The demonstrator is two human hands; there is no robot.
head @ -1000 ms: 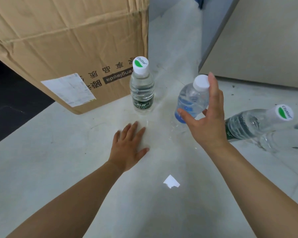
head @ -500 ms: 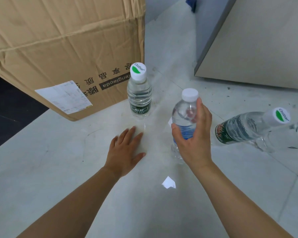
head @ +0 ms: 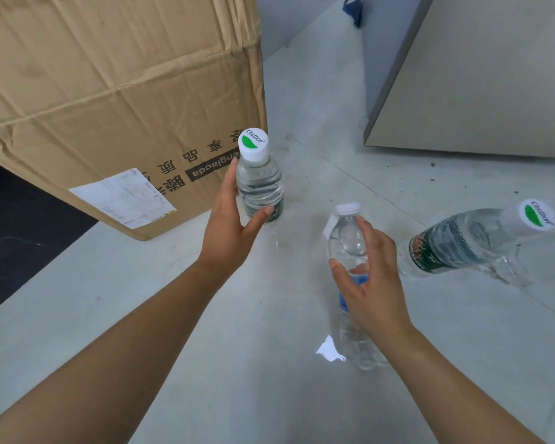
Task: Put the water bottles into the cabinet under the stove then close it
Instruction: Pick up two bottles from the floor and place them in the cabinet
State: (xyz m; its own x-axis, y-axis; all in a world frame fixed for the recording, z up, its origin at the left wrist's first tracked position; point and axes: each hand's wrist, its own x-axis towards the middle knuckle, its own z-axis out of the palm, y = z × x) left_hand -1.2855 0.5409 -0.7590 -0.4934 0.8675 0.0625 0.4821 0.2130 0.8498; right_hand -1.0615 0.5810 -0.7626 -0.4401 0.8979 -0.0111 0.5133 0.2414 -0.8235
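My left hand (head: 229, 225) grips a clear water bottle (head: 259, 177) with a green-and-white cap and dark label, upright beside the cardboard box. My right hand (head: 370, 277) holds a taller clear bottle (head: 346, 238) with a plain white cap and blue label; its base stands on the pale floor. A third bottle (head: 471, 240), green-and-white cap, dark label, stands at the right, leaning in the wide-angle view. A fourth clear bottle (head: 539, 261) shows only partly at the right edge. No cabinet under a stove is in view.
A large cardboard box (head: 116, 91) fills the upper left. A beige panel (head: 481, 75) with a grey side stands at the upper right. A scrap of white paper (head: 329, 349) lies on the floor (head: 141, 299) near the blue-label bottle. Dark flooring lies at far left.
My left hand left the floor and took hold of the green-capped bottle by the box. My right hand brought the blue-label bottle down and toward me, base now on the floor.
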